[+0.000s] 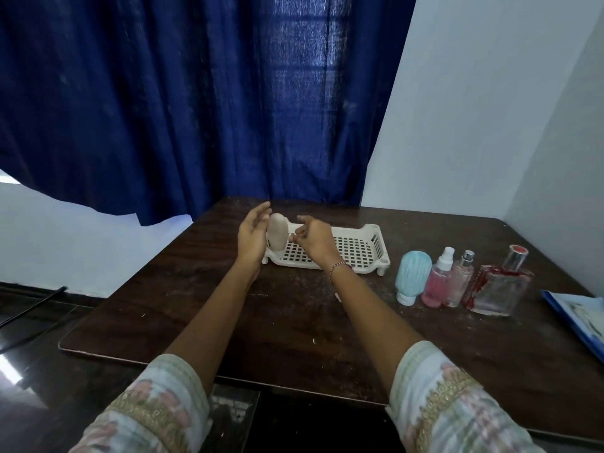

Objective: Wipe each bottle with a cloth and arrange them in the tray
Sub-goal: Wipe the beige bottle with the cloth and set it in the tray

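The beige bottle stands upright at the tray's left end, between the spread left hand and the loosely curled, empty right hand. The blue bottle stands to the right, nearer the right hand.

I see the white lattice tray flat on the bench, with a beige rounded bottle upright at its left end. Right of the tray stand four more in a row: a pale-blue ribbed bottle, a pink spray bottle, a slim silver-capped bottle and a square glass bottle.

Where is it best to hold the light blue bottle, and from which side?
Put the grip around the ribbed middle of the light blue bottle, coming from the tray side: it stands upright on its cap, and the pink spray bottle crowds its other side.
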Demonstrator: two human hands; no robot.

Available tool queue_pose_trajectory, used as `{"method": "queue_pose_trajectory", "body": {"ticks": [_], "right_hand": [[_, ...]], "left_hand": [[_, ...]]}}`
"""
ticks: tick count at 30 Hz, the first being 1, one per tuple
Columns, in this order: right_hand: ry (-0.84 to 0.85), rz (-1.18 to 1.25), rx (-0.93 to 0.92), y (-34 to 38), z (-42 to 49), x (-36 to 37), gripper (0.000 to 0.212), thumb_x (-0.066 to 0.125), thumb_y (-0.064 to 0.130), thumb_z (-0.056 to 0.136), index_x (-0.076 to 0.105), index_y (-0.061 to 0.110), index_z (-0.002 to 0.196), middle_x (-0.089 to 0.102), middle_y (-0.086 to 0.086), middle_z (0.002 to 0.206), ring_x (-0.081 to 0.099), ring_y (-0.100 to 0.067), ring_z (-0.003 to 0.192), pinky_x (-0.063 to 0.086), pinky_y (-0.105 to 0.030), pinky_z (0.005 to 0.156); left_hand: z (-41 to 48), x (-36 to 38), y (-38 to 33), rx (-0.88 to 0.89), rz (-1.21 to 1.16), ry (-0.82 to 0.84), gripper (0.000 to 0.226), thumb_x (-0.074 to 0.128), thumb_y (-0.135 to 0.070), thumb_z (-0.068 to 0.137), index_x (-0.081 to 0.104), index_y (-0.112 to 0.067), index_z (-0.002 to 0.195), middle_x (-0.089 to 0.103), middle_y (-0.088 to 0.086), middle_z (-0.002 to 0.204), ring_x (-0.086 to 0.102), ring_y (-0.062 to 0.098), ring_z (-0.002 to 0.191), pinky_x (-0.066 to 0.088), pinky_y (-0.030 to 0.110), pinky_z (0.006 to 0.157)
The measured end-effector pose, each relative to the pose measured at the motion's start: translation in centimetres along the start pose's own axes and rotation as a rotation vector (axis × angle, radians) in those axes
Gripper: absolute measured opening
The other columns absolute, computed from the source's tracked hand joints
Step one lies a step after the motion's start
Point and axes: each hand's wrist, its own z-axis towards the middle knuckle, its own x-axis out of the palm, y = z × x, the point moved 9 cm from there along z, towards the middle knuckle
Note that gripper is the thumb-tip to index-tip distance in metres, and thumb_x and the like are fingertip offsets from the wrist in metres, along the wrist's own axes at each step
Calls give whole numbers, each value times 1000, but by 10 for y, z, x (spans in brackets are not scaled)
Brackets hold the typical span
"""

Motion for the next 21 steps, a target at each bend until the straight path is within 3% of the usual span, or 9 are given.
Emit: {"method": "queue_pose_trajectory", "body": {"ticks": [5, 10, 18, 21], "right_hand": [[41, -30, 16, -5, -1, 6, 56, 68, 6, 83, 47, 8, 134, 66, -11, 106, 63, -21, 98, 50, -31, 89], [23, -22, 16, -4, -1, 4, 53, 67, 4, 83, 49, 7, 132, 66, -11, 104, 63, -20, 95, 50, -30, 89], [27, -55, -16, 6, -4, 1, 49, 62, 2, 86, 49, 8, 133, 64, -11, 109, 62, -20, 97, 49, -32, 92], [34, -55, -5, 7, -2, 2, 48, 59, 0, 87, 49, 7, 133, 62, -11, 113, 61, -20, 99, 50, -31, 92]], "left_hand": [[-3, -6, 3, -42, 37, -1, 33, 44, -7, 97, 56, -13, 127, 57, 2, 130, 51, 9, 119, 37, 29, 108], [-2, -13, -1, -28, 64, -2, 35, 44, -4, 96, 55, -14, 129, 56, 0, 129, 50, 6, 116, 39, 19, 96], [-4, -5, -3, -25, 142, 72, 33, 43, -6, 97, 58, -14, 124, 57, -1, 128, 51, 8, 117, 39, 19, 93], [-5, -6, 1, -38, 142, 67, 32, 44, -7, 97, 59, -15, 123, 57, -5, 125, 52, 4, 110, 42, 12, 83]]}}
